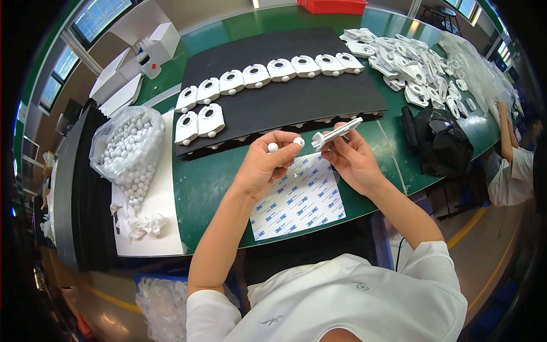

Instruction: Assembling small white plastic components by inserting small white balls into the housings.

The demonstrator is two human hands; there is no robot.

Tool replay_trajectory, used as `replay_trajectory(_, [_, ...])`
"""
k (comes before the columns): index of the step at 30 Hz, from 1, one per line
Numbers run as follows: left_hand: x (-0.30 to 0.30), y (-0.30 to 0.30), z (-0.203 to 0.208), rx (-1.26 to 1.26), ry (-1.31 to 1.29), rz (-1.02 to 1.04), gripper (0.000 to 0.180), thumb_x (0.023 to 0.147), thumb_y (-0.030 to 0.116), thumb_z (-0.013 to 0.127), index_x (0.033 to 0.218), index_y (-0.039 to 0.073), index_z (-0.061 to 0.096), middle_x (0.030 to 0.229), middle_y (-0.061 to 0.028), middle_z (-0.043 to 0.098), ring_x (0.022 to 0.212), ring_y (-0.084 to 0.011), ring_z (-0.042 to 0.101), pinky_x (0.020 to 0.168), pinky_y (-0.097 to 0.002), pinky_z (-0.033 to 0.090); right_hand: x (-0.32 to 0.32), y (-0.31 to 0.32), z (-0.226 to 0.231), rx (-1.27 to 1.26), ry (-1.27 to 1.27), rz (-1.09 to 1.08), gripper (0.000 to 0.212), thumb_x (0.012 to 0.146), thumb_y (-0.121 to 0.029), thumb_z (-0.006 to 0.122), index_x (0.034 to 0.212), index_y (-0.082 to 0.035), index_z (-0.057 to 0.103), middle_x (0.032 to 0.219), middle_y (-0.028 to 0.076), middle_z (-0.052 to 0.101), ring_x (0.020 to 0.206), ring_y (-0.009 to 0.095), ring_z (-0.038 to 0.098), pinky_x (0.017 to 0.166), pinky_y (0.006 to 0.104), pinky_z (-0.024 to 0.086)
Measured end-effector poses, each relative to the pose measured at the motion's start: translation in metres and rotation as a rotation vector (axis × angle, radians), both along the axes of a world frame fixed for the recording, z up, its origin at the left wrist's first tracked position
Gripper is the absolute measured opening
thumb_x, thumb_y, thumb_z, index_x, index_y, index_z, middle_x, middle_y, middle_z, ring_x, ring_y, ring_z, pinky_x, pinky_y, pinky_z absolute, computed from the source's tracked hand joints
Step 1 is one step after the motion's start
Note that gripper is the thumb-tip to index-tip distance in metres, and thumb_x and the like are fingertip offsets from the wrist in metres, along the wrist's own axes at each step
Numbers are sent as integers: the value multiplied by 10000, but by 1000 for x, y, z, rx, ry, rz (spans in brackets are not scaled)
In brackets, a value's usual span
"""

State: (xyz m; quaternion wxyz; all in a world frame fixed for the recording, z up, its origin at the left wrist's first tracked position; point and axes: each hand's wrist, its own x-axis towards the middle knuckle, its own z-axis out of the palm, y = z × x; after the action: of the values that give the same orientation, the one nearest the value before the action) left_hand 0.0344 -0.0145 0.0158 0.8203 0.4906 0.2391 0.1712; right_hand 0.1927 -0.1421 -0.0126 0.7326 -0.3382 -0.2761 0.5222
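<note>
My left hand [263, 161] is closed, pinching a small white ball [298, 141] between thumb and fingertips. A second white ball [273, 147] shows at its curled fingers. My right hand [358, 165] grips a flat white plastic part [337, 134], turned edge-on, its notched end facing the pinched ball. A small gap separates the two. Beneath both hands lies a white sheet with blue print [299, 199]. Ahead, on a black foam mat [336, 97], white parts with round holes [256, 75] stand in a long row and a short one, with white balls at their near ends.
At left, a clear bag of white balls [129, 142] rests on white board [159, 228] beside crumpled tissue [142, 224]. Loose white parts [404, 60] are heaped at far right, near a black bag [441, 139]. A co-worker's arm [506, 134] reaches in at the right edge.
</note>
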Motion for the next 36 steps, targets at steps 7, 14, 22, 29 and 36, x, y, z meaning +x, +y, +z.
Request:
replay_trajectory(7, [2, -1, -1, -4, 51, -65, 176, 738, 156, 724, 845, 78, 608, 620, 42, 499, 523, -25, 411, 434, -167, 284, -1, 0, 0, 19, -49, 14, 109, 919, -148, 469, 1023, -122, 447, 1017, 55, 556, 938, 135, 540, 822, 278, 456])
replay_trajectory(14, [-1, 0, -2, 17, 45, -86, 161, 728, 121, 722, 810, 70, 593, 623, 34, 514, 530, -28, 417, 442, -170, 298, -5, 2, 0, 45, -92, 29, 94, 921, -146, 462, 1012, -123, 451, 1014, 65, 556, 936, 139, 541, 807, 277, 448])
replay_trajectory(22, [6, -8, -5, 870, -49, 128, 334, 589, 143, 801, 584, 57, 478, 591, 32, 454, 505, -44, 376, 448, -194, 274, -4, 2, -2, -37, -126, 71, 248, 907, -139, 499, 1144, -88, 448, 1050, 29, 543, 934, 124, 547, 768, 284, 460])
replay_trajectory(29, [0, -17, -4, 1041, -107, 278, 460, 494, 225, 852, 541, 45, 431, 556, 36, 436, 498, -59, 355, 454, -204, 263, -2, 8, 12, 89, -239, 174, 296, 908, -140, 492, 1186, -61, 428, 826, 8, 526, 671, 59, 484, 593, 215, 424])
replay_trajectory(36, [-1, -1, -14, 880, -192, 347, 423, 595, 318, 821, 660, 15, 534, 597, 62, 448, 524, -12, 334, 464, -176, 229, 7, 32, 41, 134, -396, 190, 218, 885, -138, 523, 1081, -46, 500, 807, -2, 537, 655, 63, 475, 591, 215, 412])
